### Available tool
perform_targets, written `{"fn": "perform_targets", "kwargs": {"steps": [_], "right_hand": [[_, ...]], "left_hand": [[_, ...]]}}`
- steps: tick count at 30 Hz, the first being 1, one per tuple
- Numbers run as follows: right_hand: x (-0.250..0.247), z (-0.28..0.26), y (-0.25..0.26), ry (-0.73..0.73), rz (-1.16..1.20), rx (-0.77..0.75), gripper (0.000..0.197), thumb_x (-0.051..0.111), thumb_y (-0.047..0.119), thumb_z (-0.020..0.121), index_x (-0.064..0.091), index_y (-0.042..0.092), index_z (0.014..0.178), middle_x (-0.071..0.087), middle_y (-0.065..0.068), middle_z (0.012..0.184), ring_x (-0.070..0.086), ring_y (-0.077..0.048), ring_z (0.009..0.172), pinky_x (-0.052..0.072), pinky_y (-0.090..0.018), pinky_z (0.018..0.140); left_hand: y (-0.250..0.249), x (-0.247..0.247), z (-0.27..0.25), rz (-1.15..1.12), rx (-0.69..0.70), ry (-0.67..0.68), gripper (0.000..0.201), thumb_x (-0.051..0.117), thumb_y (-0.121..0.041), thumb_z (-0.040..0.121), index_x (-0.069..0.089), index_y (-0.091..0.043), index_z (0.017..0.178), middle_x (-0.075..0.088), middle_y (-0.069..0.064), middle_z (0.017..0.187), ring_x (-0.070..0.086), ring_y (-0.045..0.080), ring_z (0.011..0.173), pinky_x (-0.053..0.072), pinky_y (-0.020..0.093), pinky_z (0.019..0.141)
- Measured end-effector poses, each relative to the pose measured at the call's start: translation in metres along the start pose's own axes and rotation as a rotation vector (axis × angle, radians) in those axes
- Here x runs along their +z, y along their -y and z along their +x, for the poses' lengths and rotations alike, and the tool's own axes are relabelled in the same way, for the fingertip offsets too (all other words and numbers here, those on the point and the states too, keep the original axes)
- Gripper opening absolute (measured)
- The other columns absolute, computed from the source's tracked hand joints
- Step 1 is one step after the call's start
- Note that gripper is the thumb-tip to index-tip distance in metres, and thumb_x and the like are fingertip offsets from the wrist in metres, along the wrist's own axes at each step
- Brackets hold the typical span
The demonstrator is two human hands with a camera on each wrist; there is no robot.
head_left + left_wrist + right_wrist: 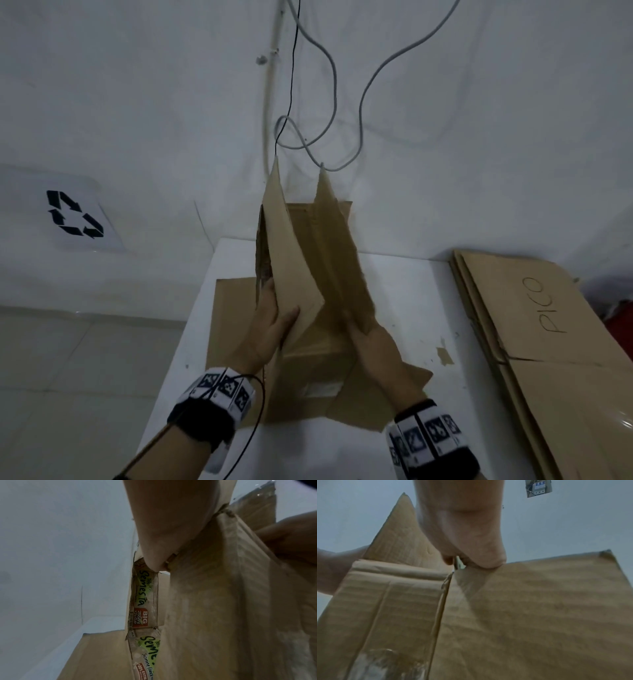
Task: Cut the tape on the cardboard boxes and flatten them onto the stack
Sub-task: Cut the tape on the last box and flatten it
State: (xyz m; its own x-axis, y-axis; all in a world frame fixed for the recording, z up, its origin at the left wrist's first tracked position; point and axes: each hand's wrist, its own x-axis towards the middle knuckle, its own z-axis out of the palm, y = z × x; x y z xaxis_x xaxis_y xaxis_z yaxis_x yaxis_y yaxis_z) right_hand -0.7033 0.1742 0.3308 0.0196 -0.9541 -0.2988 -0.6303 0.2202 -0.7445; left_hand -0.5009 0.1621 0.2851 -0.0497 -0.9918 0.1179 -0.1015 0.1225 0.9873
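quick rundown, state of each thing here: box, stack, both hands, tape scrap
cardboard box: opened out on the white table, flaps raised, not yet flat
left hand: grips the left flap
right hand: grips the right flap
flattened stack: lies flat at the right, "PICO" written on top
tape scrap: lies loose on the table

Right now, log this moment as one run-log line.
left hand: grips box flap | right hand: grips opposite flap | box: opened, on table | stack: right

Left hand (274,325) and right hand (371,346) both grip with curled fingers.
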Motion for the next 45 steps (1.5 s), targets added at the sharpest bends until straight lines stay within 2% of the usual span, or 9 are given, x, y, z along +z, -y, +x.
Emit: {"fn": "perform_targets", "kwargs": {"steps": [4, 9, 12, 17, 20, 24, 35, 40, 45], "right_hand": [[0.011, -0.024, -0.026, -0.162, -0.094, -0.021, 0.043, 0.042, 0.043, 0.101, 0.043, 0.023, 0.063, 0.048, 0.003, 0.058, 0.045, -0.008, 0.054, 0.045, -0.026, 0.060], [0.027, -0.041, -0.052, -0.278, -0.261, -0.128, 0.042, 0.043, 0.046, 0.102, 0.045, 0.025, 0.065, 0.029, 0.011, 0.046, 0.029, -0.002, 0.041, 0.019, -0.013, 0.045], [0.017, -0.028, -0.040, -0.342, -0.315, -0.227, 0.037, 0.053, 0.024, 0.102, 0.048, 0.020, 0.065, 0.024, 0.017, 0.047, 0.026, -0.006, 0.031, 0.023, -0.015, 0.035], [0.006, -0.025, -0.021, -0.182, -0.283, -0.094, 0.047, 0.038, 0.036, 0.105, 0.032, 0.022, 0.060, 0.038, 0.007, 0.055, 0.032, -0.002, 0.047, 0.033, -0.019, 0.044], [0.007, -0.037, -0.019, -0.179, -0.263, -0.065, 0.048, 0.035, 0.044, 0.101, 0.034, 0.020, 0.060, 0.039, 0.007, 0.054, 0.035, -0.002, 0.046, 0.033, -0.016, 0.045], [0.016, -0.035, -0.030, -0.164, -0.183, 0.021, 0.043, 0.036, 0.049, 0.100, 0.038, 0.022, 0.067, 0.045, 0.009, 0.060, 0.043, -0.002, 0.052, 0.032, -0.011, 0.051], [-0.003, 0.045, -0.004, 0.127, -0.026, 0.346, 0.059, 0.030, 0.051, 0.103, 0.051, 0.005, 0.134, 0.056, -0.014, 0.133, 0.052, -0.028, 0.120, 0.039, -0.032, 0.100], [0.019, 0.079, -0.025, 0.218, -0.034, 0.373, 0.061, 0.033, 0.049, 0.100, 0.042, 0.007, 0.144, 0.047, -0.012, 0.145, 0.046, -0.028, 0.131, 0.034, -0.033, 0.109], [0.061, 0.084, -0.062, 0.239, -0.133, 0.351, 0.019, 0.040, 0.029, 0.091, 0.052, 0.020, 0.080, 0.057, -0.006, 0.107, 0.056, -0.025, 0.101, 0.045, -0.043, 0.105]], "left_hand": [[-0.006, -0.009, -0.033, 0.319, 0.151, -0.017, 0.086, 0.038, -0.085, 0.076, 0.040, -0.024, 0.135, 0.052, -0.026, 0.115, 0.050, -0.004, 0.108, 0.038, 0.018, 0.096], [-0.009, -0.014, -0.060, 0.781, 0.214, -0.129, 0.081, 0.026, -0.081, 0.079, 0.057, -0.021, 0.125, 0.042, -0.022, 0.064, 0.041, -0.006, 0.066, 0.024, 0.027, 0.068], [-0.014, -0.016, -0.053, 0.833, 0.218, -0.143, 0.081, 0.018, -0.077, 0.088, 0.066, -0.017, 0.112, 0.044, -0.016, 0.052, 0.040, -0.010, 0.057, 0.031, 0.031, 0.083], [-0.033, -0.020, -0.062, 0.432, 0.102, 0.004, 0.075, 0.054, -0.076, 0.071, 0.065, -0.003, 0.087, 0.062, 0.003, 0.079, 0.053, 0.004, 0.084, 0.045, 0.022, 0.082], [-0.038, -0.020, -0.086, 0.192, -0.324, 0.010, 0.115, 0.078, -0.081, 0.022, 0.060, -0.015, 0.114, 0.064, -0.006, 0.102, 0.059, 0.002, 0.095, 0.048, 0.032, 0.098], [-0.021, -0.010, -0.093, 0.225, -0.574, -0.127, 0.149, 0.075, -0.081, 0.027, 0.022, -0.014, 0.149, 0.038, 0.000, 0.147, 0.038, 0.021, 0.135, 0.026, 0.033, 0.115], [-0.013, -0.003, -0.042, 0.317, -0.325, -0.255, 0.019, 0.072, -0.036, 0.081, 0.054, -0.033, 0.087, 0.056, -0.017, 0.088, 0.052, -0.005, 0.084, 0.041, 0.024, 0.083], [0.027, -0.014, -0.023, 0.281, -0.573, -0.316, 0.067, 0.082, -0.059, 0.062, 0.061, -0.014, 0.106, 0.059, -0.002, 0.107, 0.057, 0.015, 0.104, 0.044, 0.029, 0.092], [0.067, -0.015, -0.038, 0.380, -0.869, -0.190, 0.098, 0.074, -0.078, 0.046, 0.062, -0.013, 0.120, 0.057, 0.009, 0.131, 0.051, 0.028, 0.122, 0.031, 0.036, 0.108]]}}
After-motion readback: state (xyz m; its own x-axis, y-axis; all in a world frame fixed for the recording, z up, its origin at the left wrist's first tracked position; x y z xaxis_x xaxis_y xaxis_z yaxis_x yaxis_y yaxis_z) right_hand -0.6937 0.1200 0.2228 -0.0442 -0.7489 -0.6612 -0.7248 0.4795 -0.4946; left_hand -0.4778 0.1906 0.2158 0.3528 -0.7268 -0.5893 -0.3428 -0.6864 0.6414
